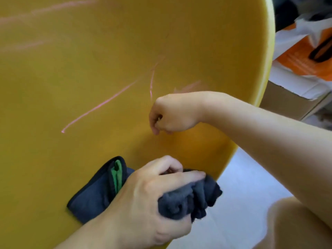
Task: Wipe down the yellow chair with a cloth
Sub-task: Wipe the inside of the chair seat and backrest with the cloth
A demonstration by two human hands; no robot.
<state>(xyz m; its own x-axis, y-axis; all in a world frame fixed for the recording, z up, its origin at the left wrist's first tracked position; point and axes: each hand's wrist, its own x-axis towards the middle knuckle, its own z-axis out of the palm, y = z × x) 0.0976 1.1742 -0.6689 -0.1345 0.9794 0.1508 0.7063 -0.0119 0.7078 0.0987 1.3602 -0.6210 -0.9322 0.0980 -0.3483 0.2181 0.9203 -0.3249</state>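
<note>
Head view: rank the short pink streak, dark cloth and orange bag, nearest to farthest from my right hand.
1. Short pink streak, just above the right hand.
2. Dark cloth, below, in the left hand.
3. Orange bag, upper right, beyond the chair.

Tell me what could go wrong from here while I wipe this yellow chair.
The cloth is bunched in your left hand, so little flat fabric meets the yellow chair and wiping may be patchy. The pink streaks sit above it and could get missed, or smeared by your curled right hand.
</note>
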